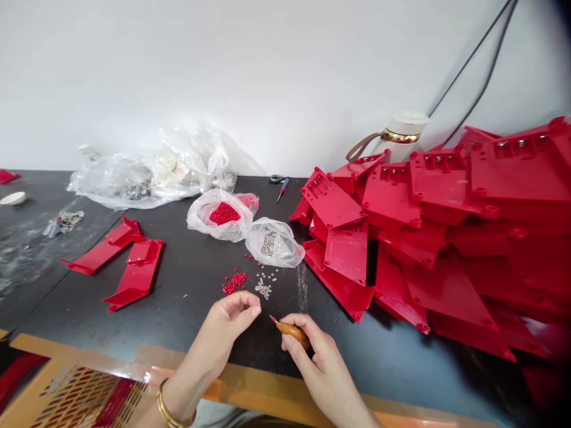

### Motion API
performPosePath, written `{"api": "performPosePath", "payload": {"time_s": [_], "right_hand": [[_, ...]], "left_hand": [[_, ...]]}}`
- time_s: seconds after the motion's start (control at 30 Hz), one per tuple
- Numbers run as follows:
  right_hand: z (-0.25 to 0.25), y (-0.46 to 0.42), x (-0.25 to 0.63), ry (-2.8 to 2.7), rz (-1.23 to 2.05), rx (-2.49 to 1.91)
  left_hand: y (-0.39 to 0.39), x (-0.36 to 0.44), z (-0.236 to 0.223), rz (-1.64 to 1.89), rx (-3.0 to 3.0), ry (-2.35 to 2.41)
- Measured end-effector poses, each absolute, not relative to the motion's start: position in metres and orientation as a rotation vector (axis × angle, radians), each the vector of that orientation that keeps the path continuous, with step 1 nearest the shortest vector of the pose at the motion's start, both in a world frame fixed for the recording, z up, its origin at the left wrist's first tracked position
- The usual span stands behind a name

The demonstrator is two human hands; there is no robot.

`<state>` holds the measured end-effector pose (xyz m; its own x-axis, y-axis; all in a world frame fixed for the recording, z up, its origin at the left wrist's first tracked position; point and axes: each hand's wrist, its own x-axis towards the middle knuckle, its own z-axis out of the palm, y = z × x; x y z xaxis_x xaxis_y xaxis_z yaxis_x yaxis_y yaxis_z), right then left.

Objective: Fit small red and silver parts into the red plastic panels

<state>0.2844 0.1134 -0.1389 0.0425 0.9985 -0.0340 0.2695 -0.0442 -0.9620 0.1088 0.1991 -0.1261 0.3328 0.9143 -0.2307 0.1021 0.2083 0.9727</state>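
My right hand (312,356) is wrapped round the orange-brown handle of an awl-like tool (292,331). The tool points up and to the left, and a small red piece sits on its thin metal tip. Just left of that tip, my left hand (236,318) has thumb and forefinger pinched together; whatever lies between them is too small to make out. Beyond my hands are a loose heap of small red bead-like pieces (235,282) and a scatter of small metal rings (263,290).
One open plastic bag (198,217) contains red pieces, another (289,252) metal rings. Red plastic panels (441,285) are piled high on the right. Two red parts (138,276) lie on the left. At the back are a screwdriver (282,189), bulky bags (111,178) and a white flask (404,134).
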Motion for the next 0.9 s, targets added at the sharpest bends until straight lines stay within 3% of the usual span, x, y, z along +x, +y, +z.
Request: {"api": "performPosePath", "payload": {"time_s": [0.13, 0.3, 0.73, 0.9], "right_hand": [[-0.135, 0.114, 0.278, -1.396, 1.035, -1.428], [-0.135, 0.112, 0.276, -1.428, 1.014, -1.425], [-0.147, 0.108, 0.287, -1.471, 0.857, -1.302], [-0.173, 0.103, 0.298, -1.177, 0.807, -1.260]], "left_hand": [[0.180, 0.111, -0.126, 0.768, 0.824, 0.929], [0.176, 0.110, -0.130, 0.771, 0.756, 0.894], [0.180, 0.114, -0.124, 0.602, 1.245, 1.046], [0.205, 0.143, -0.072, 0.638, 1.494, 1.006]]}}
